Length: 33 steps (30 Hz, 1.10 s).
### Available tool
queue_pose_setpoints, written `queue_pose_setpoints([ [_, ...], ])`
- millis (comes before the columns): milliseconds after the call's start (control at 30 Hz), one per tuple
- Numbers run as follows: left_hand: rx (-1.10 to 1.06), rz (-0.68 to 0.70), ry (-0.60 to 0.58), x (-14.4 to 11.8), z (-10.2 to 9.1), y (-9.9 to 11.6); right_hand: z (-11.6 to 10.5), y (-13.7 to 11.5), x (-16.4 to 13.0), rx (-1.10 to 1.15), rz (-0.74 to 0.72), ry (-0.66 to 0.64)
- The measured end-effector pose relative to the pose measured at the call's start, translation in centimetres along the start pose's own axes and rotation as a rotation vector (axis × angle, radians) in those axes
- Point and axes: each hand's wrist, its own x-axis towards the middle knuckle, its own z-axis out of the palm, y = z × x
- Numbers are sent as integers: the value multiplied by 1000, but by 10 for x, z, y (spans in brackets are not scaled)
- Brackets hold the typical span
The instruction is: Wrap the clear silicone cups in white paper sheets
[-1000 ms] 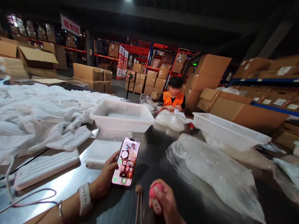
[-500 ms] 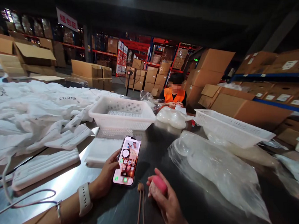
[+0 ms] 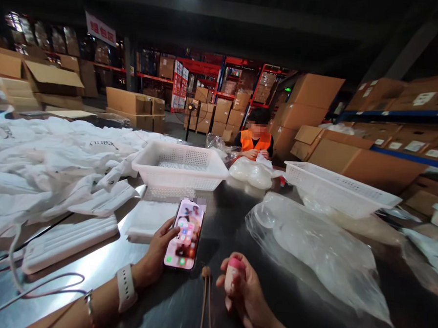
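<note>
My left hand [image 3: 160, 246] is wrapped round a smartphone [image 3: 184, 238] whose lit screen shows app icons, the thumb lying over the screen. A small rounded object with a pink top and a pale body [image 3: 234, 275] sits in my right hand [image 3: 247, 295], its fingers curled about it; its exact kind is unclear. Between the two hands a thin tan cord with a brown bead-like end [image 3: 206, 273] lies on the dark shiny table [image 3: 175, 299]. Just behind the phone is a stack of folded white pieces [image 3: 150, 221].
White baskets [image 3: 180, 174] [image 3: 342, 190] stand mid-table and at right. A clear plastic bag of pale round things [image 3: 317, 252] lies at right. White cloth bags [image 3: 50, 165], a power strip [image 3: 71, 244] and cables fill the left. A person in an orange vest [image 3: 256, 140] sits opposite.
My right hand has turned the pink-topped object more upright, so its pale body shows. My left thumb has moved up the phone, and the screen's icons differ.
</note>
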Motion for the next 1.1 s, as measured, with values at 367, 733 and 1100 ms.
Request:
queue_pose_setpoints([
  [367,-12,30,78,3,-1,-1,-1,-3,0,129,5,57],
  [733,-28,-36,72,-1,-4,-1,-1,1,3,97,-33,140],
  [1100,222,64,34,9,-21,-10,4,6,4,-51,-59,-22],
])
